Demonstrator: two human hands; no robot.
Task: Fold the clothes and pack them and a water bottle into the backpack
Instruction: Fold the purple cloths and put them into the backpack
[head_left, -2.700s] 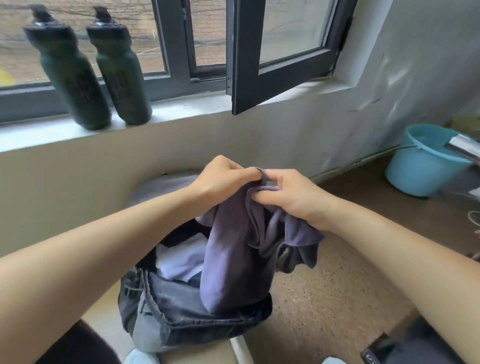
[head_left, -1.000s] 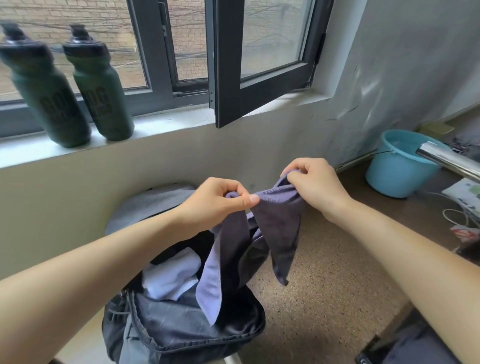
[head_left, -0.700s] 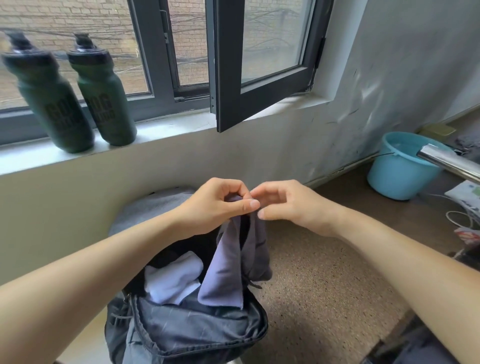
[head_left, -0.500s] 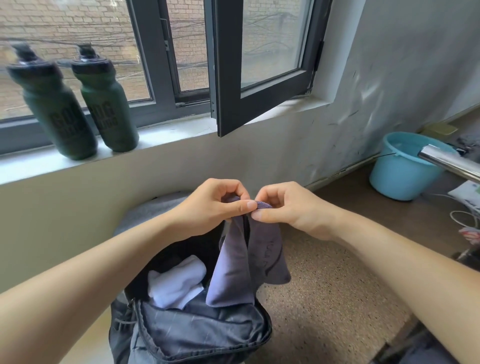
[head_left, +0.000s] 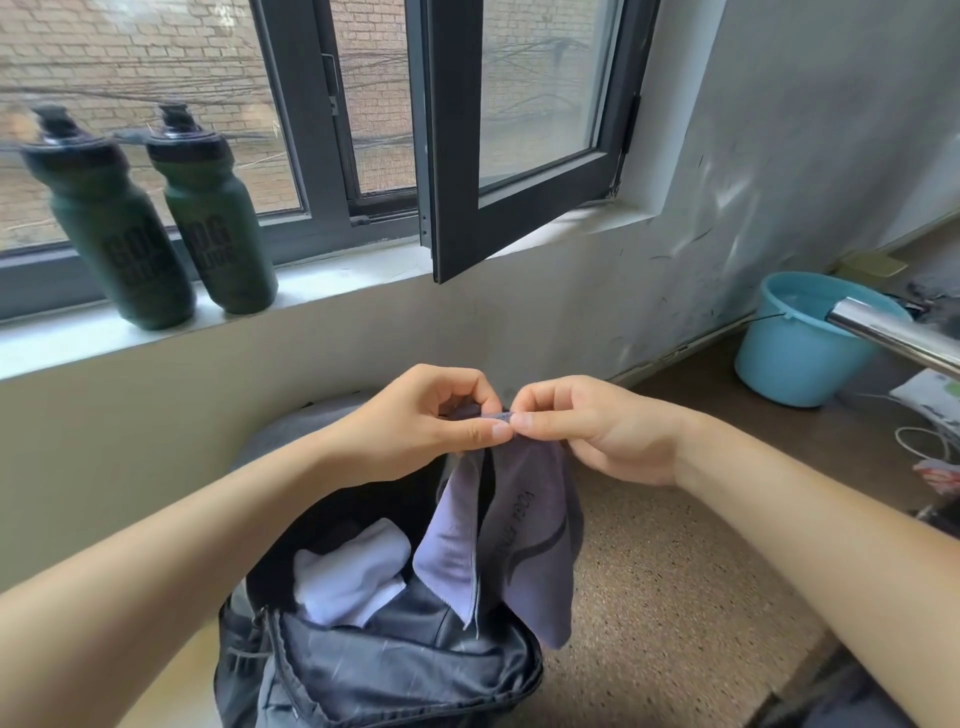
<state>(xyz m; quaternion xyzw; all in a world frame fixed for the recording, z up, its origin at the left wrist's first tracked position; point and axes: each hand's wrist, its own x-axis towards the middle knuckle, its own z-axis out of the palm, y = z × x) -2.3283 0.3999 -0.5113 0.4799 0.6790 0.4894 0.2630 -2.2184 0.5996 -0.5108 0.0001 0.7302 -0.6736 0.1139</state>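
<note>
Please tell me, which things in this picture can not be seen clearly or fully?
All in the head view.
Purple garment: top edge hidden by the pinching left hand and right hand; folded, so its type is unclear.
Backpack: lower part cut off by the bottom edge; inside too dark.
White cloth: partly hidden by the front panel.
Green bottles: lettering blurred.
Blue bucket: rim partly hidden by a metal tube.

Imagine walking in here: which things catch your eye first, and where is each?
The left hand and right hand meet at centre, both pinching the top edge of a purple garment that hangs over the open dark backpack. At upper left, the left green bottle and the right green bottle stand on the windowsill; a blue bucket sits on the floor at right.
</note>
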